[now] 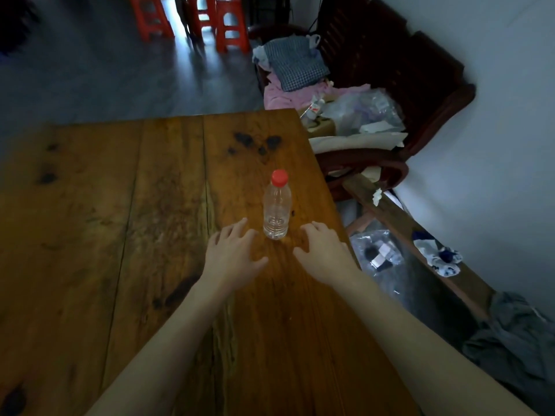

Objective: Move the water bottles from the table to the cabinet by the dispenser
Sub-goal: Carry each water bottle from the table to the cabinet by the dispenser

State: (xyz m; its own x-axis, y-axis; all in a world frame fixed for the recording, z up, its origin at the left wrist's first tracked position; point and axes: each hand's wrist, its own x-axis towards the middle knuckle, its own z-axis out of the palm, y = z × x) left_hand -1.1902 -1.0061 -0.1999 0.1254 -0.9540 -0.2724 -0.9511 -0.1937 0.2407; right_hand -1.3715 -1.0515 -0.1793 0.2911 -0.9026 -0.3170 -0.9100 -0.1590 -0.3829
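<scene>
Both hands, L (pixel 232 253) & R (pixel 322 249), empty, fingers spread, flanking upright bottle (pixel 277 210).

A single clear plastic water bottle (pixel 277 210) with a red screw cap (pixel 279 178) is seen standing upright on the wooden bench (pixel 120 205), near its right edge. The cap is closed, and no label is seen.

Floor (pixel 120 70): grey, smooth, glossy at far centre.
Wall (pixel 495 145): plain pale, right side.
Table (pixel 120 220): brown wooden planks, dark stains, near.
Chair (pixel 420 70): dark wood, far right, piled with clothes (pixel 294 64) and plastic bags (pixel 366 112).
Stools (pixel 231 25): red plastic, far.
Light: dim.
</scene>
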